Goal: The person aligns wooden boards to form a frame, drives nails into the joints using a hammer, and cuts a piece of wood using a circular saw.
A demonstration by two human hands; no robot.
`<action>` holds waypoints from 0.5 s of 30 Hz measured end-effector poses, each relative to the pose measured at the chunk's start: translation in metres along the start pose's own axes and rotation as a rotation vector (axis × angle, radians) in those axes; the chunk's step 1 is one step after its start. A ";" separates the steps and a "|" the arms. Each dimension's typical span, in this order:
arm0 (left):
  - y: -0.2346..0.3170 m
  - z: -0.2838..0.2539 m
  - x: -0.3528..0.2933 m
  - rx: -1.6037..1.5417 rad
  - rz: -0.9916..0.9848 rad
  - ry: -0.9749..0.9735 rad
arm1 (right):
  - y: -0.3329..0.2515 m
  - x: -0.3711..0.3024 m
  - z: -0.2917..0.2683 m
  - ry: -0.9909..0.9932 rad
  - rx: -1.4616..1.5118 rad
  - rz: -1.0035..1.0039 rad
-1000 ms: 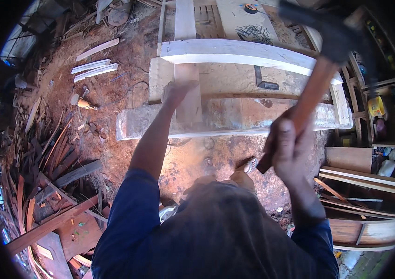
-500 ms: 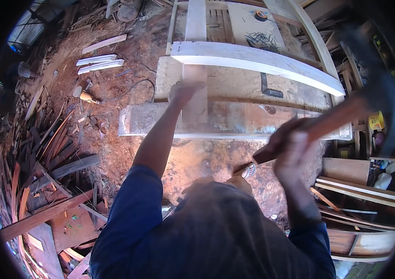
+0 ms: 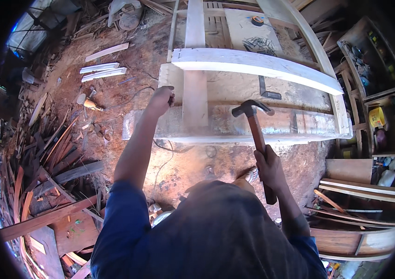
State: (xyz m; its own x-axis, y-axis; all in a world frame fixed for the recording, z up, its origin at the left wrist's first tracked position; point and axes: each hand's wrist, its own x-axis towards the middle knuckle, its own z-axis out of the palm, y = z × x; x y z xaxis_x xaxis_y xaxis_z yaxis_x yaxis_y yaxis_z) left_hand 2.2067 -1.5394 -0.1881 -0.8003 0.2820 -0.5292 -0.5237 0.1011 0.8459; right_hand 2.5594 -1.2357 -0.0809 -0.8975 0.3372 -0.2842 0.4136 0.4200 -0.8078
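- Right hand (image 3: 270,167) is closed firmly round the wooden handle of a claw hammer (image 3: 256,132), below its middle, with the butt poking out under the fist.
- From that grip the handle runs forward and slightly left to the dark head, which overlaps the front plank (image 3: 225,116) in view; whether they touch, I cannot tell.
- Left hand (image 3: 161,100) is well to the left of the hammer, fingers curled, just beside a pale lengthwise board (image 3: 195,100); whether it holds anything, I cannot tell.
- Beyond the hammer head lies a dark try square (image 3: 269,94), and past it a white crosswise beam (image 3: 258,65).
- Farther out are a heap of nails (image 3: 260,45) and a tape roll (image 3: 257,20).
- Pale wood strips (image 3: 104,72) lie on the ground at left.
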 end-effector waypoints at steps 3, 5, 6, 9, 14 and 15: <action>-0.008 0.019 -0.041 -0.089 0.188 -0.028 | -0.001 -0.001 0.003 -0.026 0.027 0.036; -0.006 0.056 -0.066 -0.080 0.251 -0.034 | -0.015 -0.003 -0.002 -0.062 0.072 0.076; -0.006 0.070 -0.076 -0.080 0.318 -0.026 | -0.016 -0.002 0.000 -0.055 0.078 0.079; -0.025 0.086 -0.080 0.078 0.586 -0.026 | -0.015 -0.001 0.006 -0.094 0.110 0.065; -0.050 0.084 -0.082 0.264 0.839 -0.115 | -0.008 -0.001 0.015 -0.101 0.026 -0.088; -0.050 0.084 -0.084 0.284 0.809 -0.102 | -0.004 -0.001 0.015 -0.092 0.035 -0.075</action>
State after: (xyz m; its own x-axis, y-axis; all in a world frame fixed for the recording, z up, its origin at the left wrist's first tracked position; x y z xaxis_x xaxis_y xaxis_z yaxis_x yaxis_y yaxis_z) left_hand 2.3247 -1.4882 -0.1797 -0.8586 0.4529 0.2403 0.2998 0.0634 0.9519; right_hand 2.5562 -1.2505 -0.0847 -0.9365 0.2271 -0.2674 0.3410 0.4108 -0.8456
